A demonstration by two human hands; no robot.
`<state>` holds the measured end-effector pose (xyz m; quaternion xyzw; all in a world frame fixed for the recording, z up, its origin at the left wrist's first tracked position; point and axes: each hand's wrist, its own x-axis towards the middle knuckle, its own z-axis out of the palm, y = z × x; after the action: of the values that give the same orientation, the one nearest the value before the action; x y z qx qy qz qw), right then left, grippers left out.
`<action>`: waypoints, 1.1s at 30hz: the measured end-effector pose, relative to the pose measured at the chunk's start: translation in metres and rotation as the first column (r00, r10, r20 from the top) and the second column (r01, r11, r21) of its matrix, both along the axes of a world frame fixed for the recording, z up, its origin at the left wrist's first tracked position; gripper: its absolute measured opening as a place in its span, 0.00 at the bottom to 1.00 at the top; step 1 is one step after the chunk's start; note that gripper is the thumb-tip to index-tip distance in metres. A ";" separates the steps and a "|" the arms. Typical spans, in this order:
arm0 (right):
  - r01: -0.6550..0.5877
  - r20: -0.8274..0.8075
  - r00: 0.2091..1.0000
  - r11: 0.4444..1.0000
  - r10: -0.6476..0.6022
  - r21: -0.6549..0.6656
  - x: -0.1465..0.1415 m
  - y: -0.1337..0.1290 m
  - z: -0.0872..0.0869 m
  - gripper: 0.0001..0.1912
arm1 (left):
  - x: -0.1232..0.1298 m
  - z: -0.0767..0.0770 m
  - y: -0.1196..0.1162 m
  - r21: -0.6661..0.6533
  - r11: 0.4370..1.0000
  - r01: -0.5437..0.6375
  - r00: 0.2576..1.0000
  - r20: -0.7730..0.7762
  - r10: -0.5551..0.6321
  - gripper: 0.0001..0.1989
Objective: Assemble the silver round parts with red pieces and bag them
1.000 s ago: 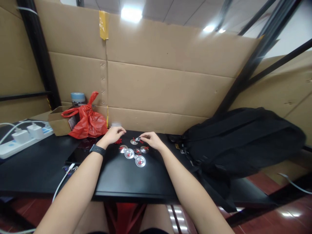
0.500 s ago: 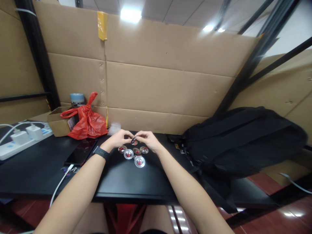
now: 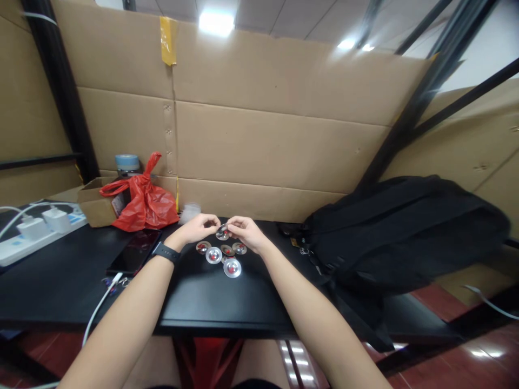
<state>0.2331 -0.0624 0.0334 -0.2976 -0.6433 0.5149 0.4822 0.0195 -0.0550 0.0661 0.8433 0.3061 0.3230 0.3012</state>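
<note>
Between my two hands, just above the black table, is a small silver finger cymbal [image 3: 221,233] with a bit of red at its middle. The thumb and fingers of my right hand [image 3: 248,232] pinch its right side. At its left edge, my left hand [image 3: 198,229] has thumb and index finger closed on the rim; the exact contact is too small to see clearly. Several more finger cymbals lie below on the table, among them a bright one [image 3: 232,268], another to its upper left [image 3: 213,255] and one near my right wrist [image 3: 239,248].
At left on the table [image 3: 219,302] are a phone [image 3: 135,252], a red plastic bag [image 3: 148,202], a cardboard box [image 3: 95,204] and a power strip [image 3: 44,237]. A black backpack [image 3: 405,232] takes up the right side. Cardboard panels [image 3: 275,146] stand behind.
The held finger cymbal has turned from a tilted, nearly edge-on pose to show more of its face. My fingertips have moved slightly apart. The cymbals on the table stay put.
</note>
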 end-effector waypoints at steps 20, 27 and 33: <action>0.669 0.591 0.451 0.691 -0.669 0.273 0.096 0.057 -0.042 0.09 | -0.064 -0.052 0.058 0.239 0.853 -0.465 0.784 -0.336 0.522 0.09; 0.587 0.721 0.283 0.709 -0.632 0.390 0.088 0.053 -0.048 0.14 | -0.064 -0.050 0.058 0.234 0.856 -0.460 0.769 -0.377 0.516 0.12; 0.559 0.711 0.222 0.685 -0.667 0.467 0.086 0.050 -0.037 0.14 | -0.062 -0.047 0.058 0.274 0.850 -0.451 0.763 -0.377 0.526 0.12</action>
<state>0.3189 -0.0123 -0.0039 -0.7074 -0.6467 0.0321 0.2836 -0.0423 0.0027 0.0187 0.8065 0.5471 0.2167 0.0578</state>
